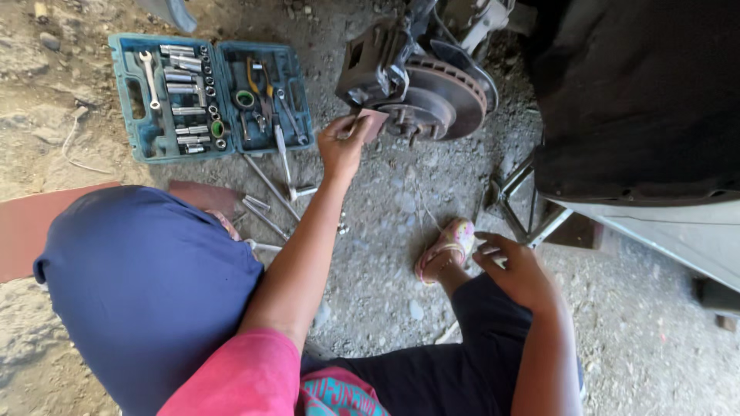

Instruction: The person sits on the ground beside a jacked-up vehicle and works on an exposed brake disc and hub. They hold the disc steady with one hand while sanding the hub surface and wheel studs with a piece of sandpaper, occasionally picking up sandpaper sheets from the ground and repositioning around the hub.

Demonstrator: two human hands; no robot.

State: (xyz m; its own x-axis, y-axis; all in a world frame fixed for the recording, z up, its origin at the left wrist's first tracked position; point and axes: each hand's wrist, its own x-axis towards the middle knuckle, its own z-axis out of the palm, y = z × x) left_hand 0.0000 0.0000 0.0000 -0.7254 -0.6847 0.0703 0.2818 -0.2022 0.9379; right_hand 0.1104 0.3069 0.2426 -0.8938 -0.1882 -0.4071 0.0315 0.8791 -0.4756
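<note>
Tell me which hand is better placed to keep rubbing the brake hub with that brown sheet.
Left. The left hand already pinches the brown sheet against the brake disc; the right hand rests low by the sandalled foot, empty.

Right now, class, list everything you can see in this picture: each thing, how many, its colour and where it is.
tool case: one, teal, open on the ground at upper left, holding sockets and wrenches
loose bars: several, silver, on the ground just below the case
brake disc: one, rusty grey, on the hub at top centre
brake caliper: one, dark grey, at the disc's left edge
small flat piece: one, brown, pinched against the hub
vehicle body: one, dark, at right
jack stand: one, metal, under the body
sandal: one, pink and yellow, on the foot at centre
left hand: one, holding the brown piece
right hand: one, fingers spread, resting on the knee
</note>
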